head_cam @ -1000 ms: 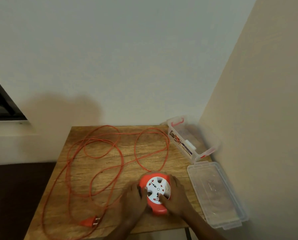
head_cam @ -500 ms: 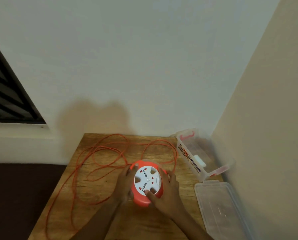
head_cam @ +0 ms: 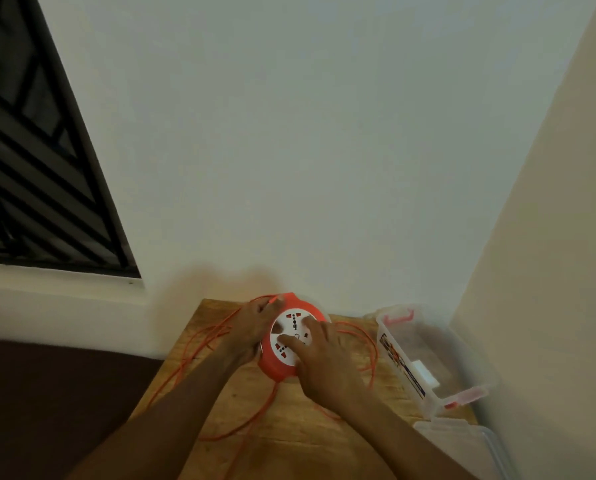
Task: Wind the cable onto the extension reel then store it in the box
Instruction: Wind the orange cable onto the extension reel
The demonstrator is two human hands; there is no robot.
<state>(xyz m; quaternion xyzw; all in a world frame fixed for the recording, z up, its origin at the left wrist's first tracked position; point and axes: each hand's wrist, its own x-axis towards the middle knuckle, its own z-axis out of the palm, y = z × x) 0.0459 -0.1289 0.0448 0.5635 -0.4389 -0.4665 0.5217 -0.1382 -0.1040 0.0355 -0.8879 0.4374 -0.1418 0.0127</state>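
An orange extension reel [head_cam: 278,368] with a round white socket face sits near the back middle of the wooden table [head_cam: 289,441]. My left hand [head_cam: 251,327] grips its left rim, fingers curled by the reel's top edge. My right hand [head_cam: 324,358] lies over the socket face, the index finger pressing into the white disc. The orange cable [head_cam: 367,344] sprawls in loose loops across the table on both sides of the reel and trails toward the front edge. The plug is out of view.
A clear plastic box [head_cam: 438,386] with pink latches stands open at the table's right edge against the wall corner. Its clear lid [head_cam: 462,441] lies just in front of it. A barred window [head_cam: 30,168] is at the upper left.
The reel has shifted from the table's front toward the back, both hands still on it. The camera has tilted upward, so the table's front and the plug have left the view.
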